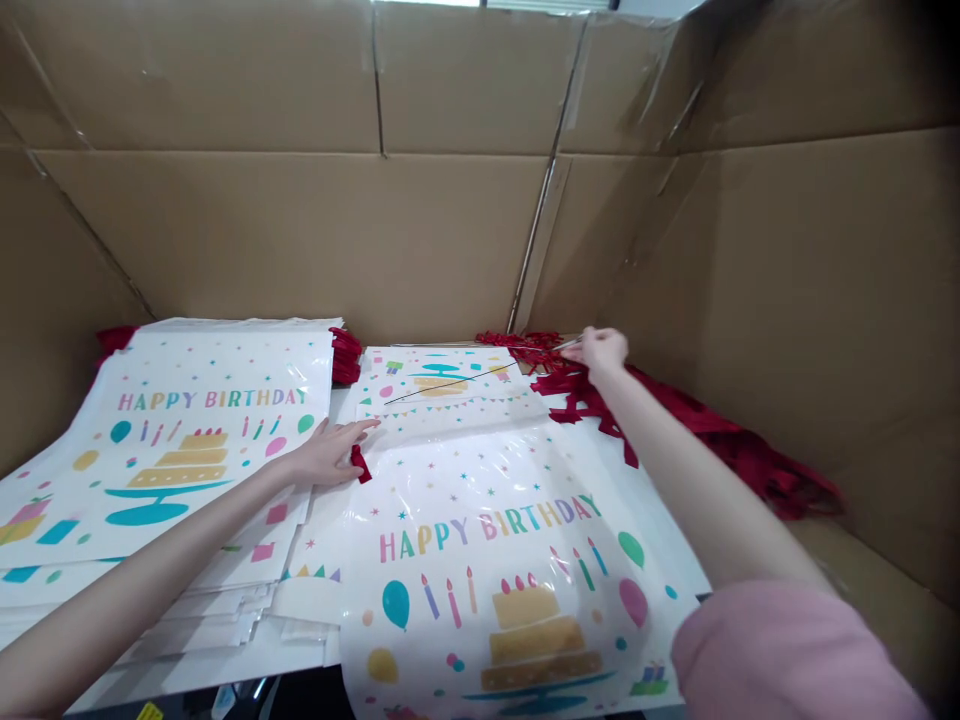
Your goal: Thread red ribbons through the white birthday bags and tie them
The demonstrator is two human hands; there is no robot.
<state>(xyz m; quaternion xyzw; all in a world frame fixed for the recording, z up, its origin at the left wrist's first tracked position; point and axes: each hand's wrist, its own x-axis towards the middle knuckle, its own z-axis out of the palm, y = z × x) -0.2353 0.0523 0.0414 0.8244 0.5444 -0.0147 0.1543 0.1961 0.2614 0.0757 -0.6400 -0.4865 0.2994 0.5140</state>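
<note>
A plastic-looking sheet printed "HAPPY BIRTHDAY" with a cake and balloons (517, 560) lies in front of me, its lower end drooping over the front edge. At its upper left edge my left hand (330, 455) rests with fingers stretched out, beside a small red fabric strip (361, 464). Over the far right corner my right hand (602, 352) is closed in a pinch on a thin dark string (457, 383), which slants down leftward across the sheet. Whether it is string or wire is hard to tell. Red ribbon strips (574, 390) lie below that hand.
A stack of similar printed sheets (202, 420) lies at left, red fabric (346, 356) showing behind it. More red fabric (720, 440) runs along the right side. Tall cardboard walls (300, 230) enclose the back and both sides. Dark items show below the front edge.
</note>
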